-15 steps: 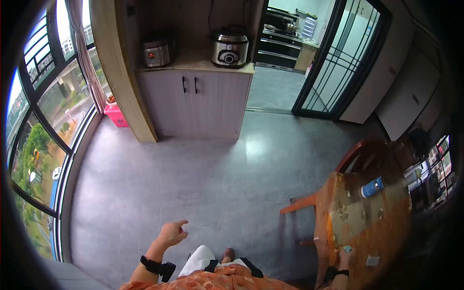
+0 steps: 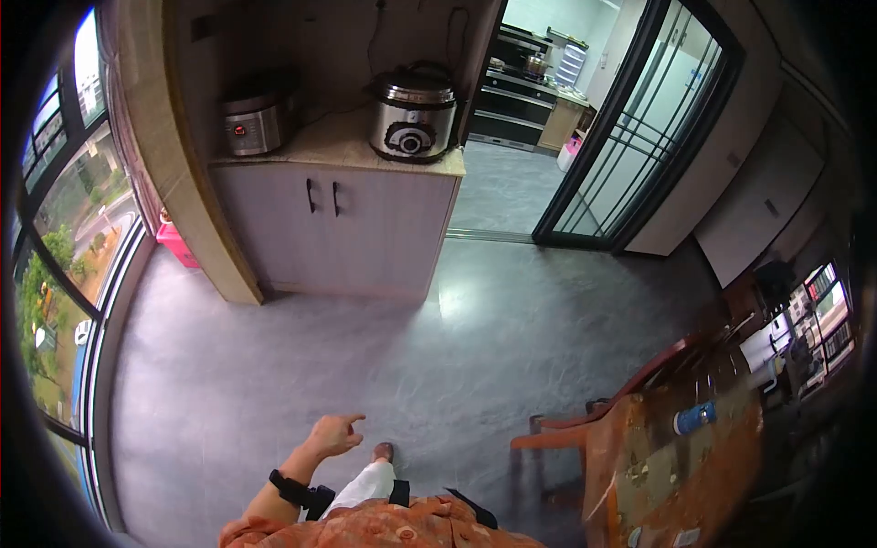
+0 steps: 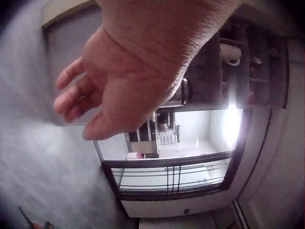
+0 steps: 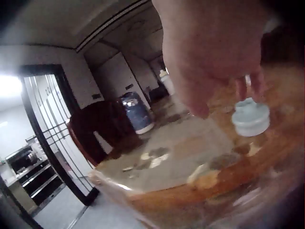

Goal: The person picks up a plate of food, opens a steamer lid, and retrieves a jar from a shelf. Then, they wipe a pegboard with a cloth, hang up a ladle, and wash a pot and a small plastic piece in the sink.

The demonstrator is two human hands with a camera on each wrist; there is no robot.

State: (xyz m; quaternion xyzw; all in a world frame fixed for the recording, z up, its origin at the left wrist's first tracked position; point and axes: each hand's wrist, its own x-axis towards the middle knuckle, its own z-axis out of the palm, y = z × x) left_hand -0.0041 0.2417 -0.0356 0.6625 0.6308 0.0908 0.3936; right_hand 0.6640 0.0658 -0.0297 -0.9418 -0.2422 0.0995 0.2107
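Note:
In the right wrist view, a small round pale-green cap with a whiter lower part (image 4: 251,119) sits on the wooden table (image 4: 157,167). My right hand (image 4: 214,52) hangs over it, thumb pointing down on one side and fingertips just above and behind the cap; the hand is outside the head view. My left hand (image 2: 336,436) is held out over the floor, fingers loosely bent, index finger extended, nothing in it. The left wrist view shows the same bare palm (image 3: 128,71). A blue can-shaped container (image 2: 694,418) stands farther along the table.
Wooden chairs (image 2: 653,365) flank the table's far side. Ahead stands a cabinet (image 2: 338,228) carrying a rice cooker (image 2: 253,128) and a pressure cooker (image 2: 413,114). A sliding glass door (image 2: 630,128) opens to a kitchen. Windows (image 2: 82,210) line the left.
The head view has shifted, and the table now sits lower in it. My right hand, earlier at the pale-green cap, has left the head view; the cap stays on the table. One foot has stepped forward.

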